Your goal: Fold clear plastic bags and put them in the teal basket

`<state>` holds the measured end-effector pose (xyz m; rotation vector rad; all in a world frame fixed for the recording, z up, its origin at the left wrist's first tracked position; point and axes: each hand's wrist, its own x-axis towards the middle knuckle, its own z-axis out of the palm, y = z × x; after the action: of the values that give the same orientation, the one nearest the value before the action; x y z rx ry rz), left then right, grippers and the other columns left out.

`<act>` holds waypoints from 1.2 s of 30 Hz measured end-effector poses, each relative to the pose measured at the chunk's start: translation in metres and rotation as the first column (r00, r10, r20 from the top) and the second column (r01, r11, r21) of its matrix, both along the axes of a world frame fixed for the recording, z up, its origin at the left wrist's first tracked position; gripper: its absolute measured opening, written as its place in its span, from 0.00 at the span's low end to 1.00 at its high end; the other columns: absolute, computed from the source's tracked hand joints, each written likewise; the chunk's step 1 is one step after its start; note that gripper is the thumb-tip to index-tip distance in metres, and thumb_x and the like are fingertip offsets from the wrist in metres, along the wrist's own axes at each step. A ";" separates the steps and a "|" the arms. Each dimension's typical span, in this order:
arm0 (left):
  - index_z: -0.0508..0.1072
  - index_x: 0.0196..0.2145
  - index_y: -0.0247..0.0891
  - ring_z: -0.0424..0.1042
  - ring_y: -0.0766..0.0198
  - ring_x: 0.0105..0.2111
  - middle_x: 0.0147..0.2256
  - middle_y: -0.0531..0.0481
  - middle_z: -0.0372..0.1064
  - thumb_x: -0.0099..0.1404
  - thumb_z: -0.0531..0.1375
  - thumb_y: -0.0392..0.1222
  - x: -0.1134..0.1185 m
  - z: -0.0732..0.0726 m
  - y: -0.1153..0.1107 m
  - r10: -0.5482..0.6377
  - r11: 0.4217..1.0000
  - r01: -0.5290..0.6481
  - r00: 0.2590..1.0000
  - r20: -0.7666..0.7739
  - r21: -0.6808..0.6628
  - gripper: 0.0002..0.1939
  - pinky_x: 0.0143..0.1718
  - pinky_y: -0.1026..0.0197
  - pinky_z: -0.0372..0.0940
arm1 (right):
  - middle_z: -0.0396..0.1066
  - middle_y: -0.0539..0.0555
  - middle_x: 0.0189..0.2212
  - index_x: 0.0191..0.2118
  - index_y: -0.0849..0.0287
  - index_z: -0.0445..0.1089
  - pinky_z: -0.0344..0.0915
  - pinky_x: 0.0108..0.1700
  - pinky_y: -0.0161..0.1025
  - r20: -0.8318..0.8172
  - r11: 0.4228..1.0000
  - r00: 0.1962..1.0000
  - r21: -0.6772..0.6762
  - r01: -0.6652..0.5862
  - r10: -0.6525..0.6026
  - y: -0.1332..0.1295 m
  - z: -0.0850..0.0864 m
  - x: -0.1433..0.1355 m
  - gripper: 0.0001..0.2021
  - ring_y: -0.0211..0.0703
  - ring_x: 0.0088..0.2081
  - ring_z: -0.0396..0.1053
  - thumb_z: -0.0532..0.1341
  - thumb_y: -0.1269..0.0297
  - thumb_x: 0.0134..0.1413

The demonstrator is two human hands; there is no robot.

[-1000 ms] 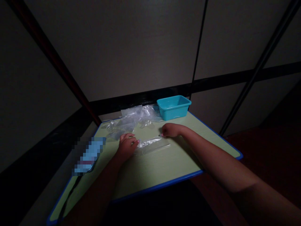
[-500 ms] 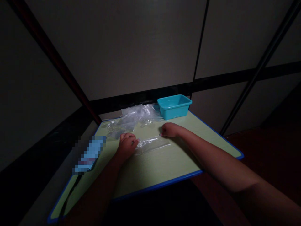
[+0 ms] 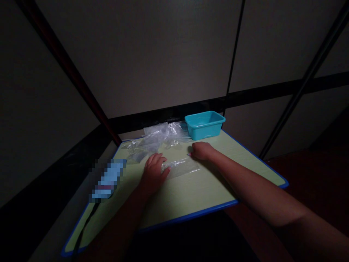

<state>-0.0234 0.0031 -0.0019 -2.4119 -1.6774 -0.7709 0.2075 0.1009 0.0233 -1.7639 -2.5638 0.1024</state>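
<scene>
A clear plastic bag point(image 3: 181, 169) lies flat on the pale green table, its long side running left to right. My left hand point(image 3: 155, 169) rests at the bag's left end, fingers apart and thumb stretched along the plastic. Near the bag's far right corner, my right hand point(image 3: 201, 150) is closed, knuckles up. A small dark tip pokes out from under its fingers; what it belongs to is hidden.
Crumpled clear plastic bags point(image 3: 156, 138) are heaped along the back edge, beside a turquoise plastic basket point(image 3: 205, 131). A blurred-out phone-like object point(image 3: 109, 180) with a dark cord point(image 3: 86, 223) lies at the left. The table point(image 3: 188, 202) has a blue rim and stands against panelled doors.
My left hand's fingers have spread from a closed pose over the bag's left end. My right hand stays closed by the far corner. The whole view has shifted slightly.
</scene>
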 end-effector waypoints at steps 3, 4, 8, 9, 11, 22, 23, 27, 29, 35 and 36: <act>0.63 0.52 0.39 0.52 0.53 0.60 0.59 0.41 0.55 0.63 0.53 0.45 0.013 0.001 -0.008 -0.121 0.984 0.109 0.989 -0.081 -0.138 0.20 0.59 0.44 0.47 | 0.72 0.64 0.36 0.38 0.61 0.70 0.59 0.33 0.39 -0.104 0.997 0.995 0.080 0.008 0.001 -0.007 0.004 -0.005 0.18 0.51 0.38 0.69 0.53 0.51 0.56; 0.60 0.55 0.39 0.50 0.54 0.61 0.61 0.42 0.52 0.64 0.52 0.45 0.016 0.000 -0.010 -0.136 0.976 0.115 0.985 -0.106 -0.184 0.22 0.59 0.44 0.45 | 0.72 0.63 0.36 0.39 0.61 0.69 0.59 0.35 0.39 -0.152 0.992 0.988 0.122 -0.006 0.025 -0.011 0.006 -0.008 0.17 0.50 0.38 0.69 0.52 0.52 0.57; 0.53 0.60 0.37 0.47 0.57 0.62 0.62 0.41 0.48 0.67 0.46 0.45 0.022 -0.003 -0.013 -0.170 0.944 0.105 0.967 -0.190 -0.314 0.25 0.59 0.44 0.46 | 0.68 0.62 0.45 0.47 0.61 0.65 0.57 0.48 0.44 -0.280 0.943 0.929 0.295 -0.156 0.241 -0.035 0.004 -0.024 0.20 0.50 0.49 0.62 0.51 0.51 0.59; 0.54 0.60 0.36 0.48 0.58 0.62 0.62 0.41 0.49 0.68 0.46 0.46 0.023 -0.004 -0.013 -0.178 0.939 0.104 0.963 -0.204 -0.328 0.25 0.60 0.45 0.46 | 0.65 0.63 0.49 0.52 0.61 0.63 0.55 0.51 0.47 -0.285 0.931 0.911 0.297 -0.211 0.297 -0.040 0.000 -0.028 0.22 0.51 0.52 0.59 0.50 0.51 0.59; 0.58 0.58 0.35 0.49 0.57 0.61 0.61 0.40 0.53 0.68 0.45 0.46 0.023 -0.005 -0.013 -0.182 0.937 0.101 0.959 -0.220 -0.335 0.23 0.60 0.45 0.45 | 0.56 0.61 0.58 0.60 0.57 0.53 0.46 0.57 0.56 -0.252 0.908 0.883 0.249 -0.337 0.397 -0.047 -0.010 -0.035 0.26 0.51 0.59 0.51 0.45 0.50 0.61; 0.67 0.49 0.36 0.60 0.55 0.55 0.53 0.41 0.63 0.64 0.52 0.44 0.007 0.005 -0.005 -0.015 0.995 0.012 1.000 -0.027 -0.097 0.17 0.57 0.49 0.52 | 0.35 0.55 0.66 0.66 0.54 0.34 0.31 0.60 0.63 -0.124 0.905 0.898 -0.002 -0.426 0.422 -0.044 -0.025 -0.043 0.32 0.52 0.65 0.34 0.35 0.45 0.61; 0.69 0.47 0.35 0.62 0.56 0.51 0.49 0.42 0.67 0.64 0.52 0.43 0.001 0.008 -0.002 0.025 0.999 -0.025 1.000 0.007 -0.048 0.16 0.54 0.51 0.55 | 0.35 0.55 0.65 0.66 0.53 0.34 0.31 0.60 0.63 -0.123 0.905 0.898 -0.004 -0.426 0.422 -0.044 -0.024 -0.044 0.32 0.52 0.65 0.34 0.35 0.45 0.61; 0.71 0.36 0.36 0.65 0.58 0.41 0.37 0.46 0.69 0.65 0.49 0.41 -0.022 0.014 0.005 0.143 0.990 -0.143 0.988 0.065 -0.005 0.12 0.48 0.54 0.59 | 0.35 0.55 0.65 0.66 0.53 0.34 0.31 0.60 0.63 -0.129 0.905 0.898 -0.003 -0.426 0.422 -0.044 -0.025 -0.044 0.32 0.51 0.65 0.34 0.34 0.44 0.60; 0.71 0.32 0.37 0.63 0.57 0.40 0.35 0.46 0.67 0.63 0.52 0.42 -0.029 0.012 0.005 0.192 0.980 -0.189 0.981 0.036 -0.062 0.10 0.47 0.53 0.57 | 0.35 0.55 0.65 0.66 0.53 0.34 0.30 0.60 0.63 -0.135 0.903 0.895 -0.004 -0.429 0.425 -0.043 -0.026 -0.044 0.32 0.50 0.65 0.34 0.34 0.44 0.60; 0.69 0.26 0.39 0.60 0.56 0.41 0.34 0.50 0.65 0.52 0.63 0.48 -0.036 0.005 0.008 0.185 0.953 -0.179 0.983 0.003 -0.246 0.11 0.44 0.56 0.57 | 0.35 0.54 0.65 0.66 0.54 0.34 0.31 0.59 0.65 -0.143 0.901 0.894 -0.029 -0.433 0.425 -0.042 -0.025 -0.044 0.33 0.48 0.65 0.33 0.33 0.44 0.60; 0.68 0.25 0.39 0.60 0.56 0.41 0.33 0.50 0.65 0.51 0.64 0.48 -0.038 0.004 0.009 0.196 0.945 -0.189 0.981 -0.002 -0.268 0.11 0.44 0.56 0.56 | 0.35 0.54 0.65 0.66 0.53 0.34 0.31 0.59 0.65 -0.143 0.900 0.893 -0.031 -0.435 0.426 -0.042 -0.025 -0.045 0.33 0.48 0.65 0.32 0.34 0.44 0.60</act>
<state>-0.0609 0.0124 0.0026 -2.3561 -2.1108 -0.5808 0.1630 0.0588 -0.0015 -1.1215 -2.8254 0.3009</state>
